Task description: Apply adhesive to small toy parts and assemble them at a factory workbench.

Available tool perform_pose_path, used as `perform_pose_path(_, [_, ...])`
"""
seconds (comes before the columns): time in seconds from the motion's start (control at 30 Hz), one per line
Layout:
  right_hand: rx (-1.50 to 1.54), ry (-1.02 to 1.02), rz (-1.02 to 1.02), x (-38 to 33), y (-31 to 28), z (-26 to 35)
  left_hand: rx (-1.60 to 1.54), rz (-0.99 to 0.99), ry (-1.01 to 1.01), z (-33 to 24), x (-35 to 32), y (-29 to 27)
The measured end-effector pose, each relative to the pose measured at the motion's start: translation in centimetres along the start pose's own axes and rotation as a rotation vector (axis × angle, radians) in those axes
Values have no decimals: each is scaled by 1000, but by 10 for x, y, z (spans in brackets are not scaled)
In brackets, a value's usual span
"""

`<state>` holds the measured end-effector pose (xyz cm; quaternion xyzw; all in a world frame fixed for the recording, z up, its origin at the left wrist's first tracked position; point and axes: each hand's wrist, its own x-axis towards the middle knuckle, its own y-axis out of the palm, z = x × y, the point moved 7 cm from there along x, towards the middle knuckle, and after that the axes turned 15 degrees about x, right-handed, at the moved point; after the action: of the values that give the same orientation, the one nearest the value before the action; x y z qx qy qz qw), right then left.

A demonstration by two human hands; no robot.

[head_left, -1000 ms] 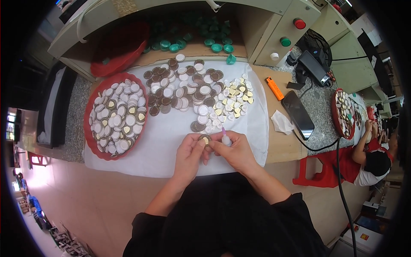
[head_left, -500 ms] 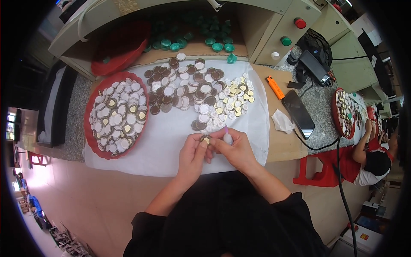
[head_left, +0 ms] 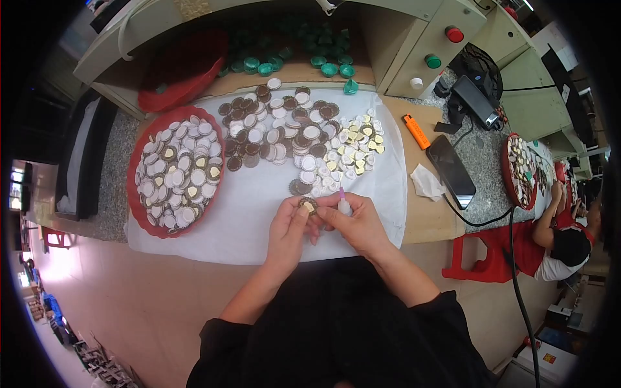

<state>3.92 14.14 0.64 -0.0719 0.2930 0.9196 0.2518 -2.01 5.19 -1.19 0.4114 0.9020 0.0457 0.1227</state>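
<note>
Brown-rimmed and gold-centred, a small round disc [head_left: 310,204] is pinched between the left hand [head_left: 284,226] and right hand [head_left: 360,227], held together over the five o'clock side of a white sheet [head_left: 246,210]; the right hand also clasps a white, purple-tipped bottle [head_left: 345,207]. From there, brown-and-white round discs [head_left: 257,136] spread toward twelve o'clock, small gold-and-white pieces [head_left: 353,137] toward one, a red scalloped tray [head_left: 154,226] toward half past nine.

Left hand [head_left: 284,224] and right hand [head_left: 356,224] lie close together over the near part of the white sheet [head_left: 236,226], fingers [head_left: 314,234] bent, thumbs [head_left: 299,220] angled inward; bare left forearm [head_left: 252,297] and right forearm [head_left: 406,279] converge from beyond its near edge.
</note>
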Motion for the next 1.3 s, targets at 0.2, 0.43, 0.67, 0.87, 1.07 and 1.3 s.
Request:
perform_pose_path(0.2, [-9,18,-31,0,-1,-1,-117,67,-55,-1,1,0])
perform_pose_path(0.43, [61,33,-6,-2,2,1,-42,79,-56,-2,0,1])
perform_pose_path(0.67, [47,15,33,-2,3,-1,11,72,-24,1,-1,1])
perform_pose_path(0.87, [-53,104,-9,0,-1,4,160,9,5,-9,-3,1])
perform_pose_path(1.07, [96,147,-18,-1,-15,-3,284,-105,-23,-22,-9,-5])
perform_pose_path(1.3, [245,119,94,-1,-11,-1,251,-162,203,-44,-17,4])
